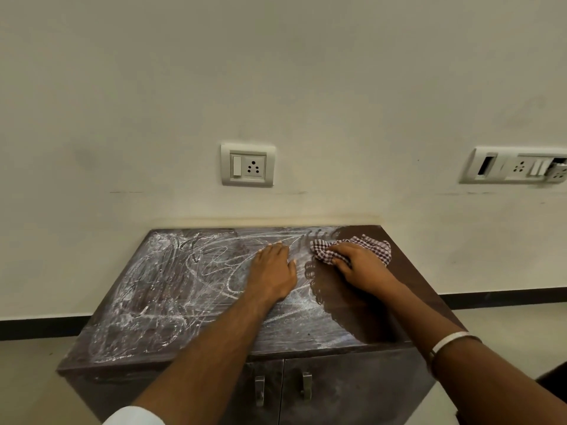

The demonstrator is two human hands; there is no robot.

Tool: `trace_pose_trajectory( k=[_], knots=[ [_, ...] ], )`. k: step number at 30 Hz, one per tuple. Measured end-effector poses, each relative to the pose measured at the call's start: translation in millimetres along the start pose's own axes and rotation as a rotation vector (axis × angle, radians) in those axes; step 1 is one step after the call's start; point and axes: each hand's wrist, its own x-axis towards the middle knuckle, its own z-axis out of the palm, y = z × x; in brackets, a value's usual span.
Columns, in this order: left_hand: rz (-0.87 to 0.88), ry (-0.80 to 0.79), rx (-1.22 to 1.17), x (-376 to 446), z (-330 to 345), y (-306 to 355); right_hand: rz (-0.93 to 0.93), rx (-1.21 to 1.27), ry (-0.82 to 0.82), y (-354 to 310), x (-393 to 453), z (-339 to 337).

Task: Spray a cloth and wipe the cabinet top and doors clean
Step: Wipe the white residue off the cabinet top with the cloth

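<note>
A dark brown cabinet top (171, 289) is covered with white chalky scribbles over its left and middle parts; the right strip looks dark and wiped. My right hand (359, 262) presses a checked maroon-and-white cloth (372, 245) onto the top near the back right corner, fingers curled over it. My left hand (273, 268) lies flat on the surface just left of it, fingers straight. Below the front edge, the two cabinet doors (346, 391) show dusty smears and two metal handles (282, 389). No spray bottle is in view.
The cabinet stands against a cream wall (276, 87). A switch and socket plate (248, 165) sits above the top, with another socket panel (518, 167) at the far right. Pale floor lies either side, with a dark skirting strip (40, 328).
</note>
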Motion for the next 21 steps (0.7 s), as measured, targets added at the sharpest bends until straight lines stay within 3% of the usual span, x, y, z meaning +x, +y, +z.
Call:
trace_pose_trajectory(
  k=[8,21],
  knots=[
    [-0.002,0.005,-0.01,8,-4,4,-0.08,0.028,-0.047,-2,-10,3],
    [0.007,-0.01,-0.009,21,-7,-1,0.002,0.01,-0.026,-4,23,10]
  ],
)
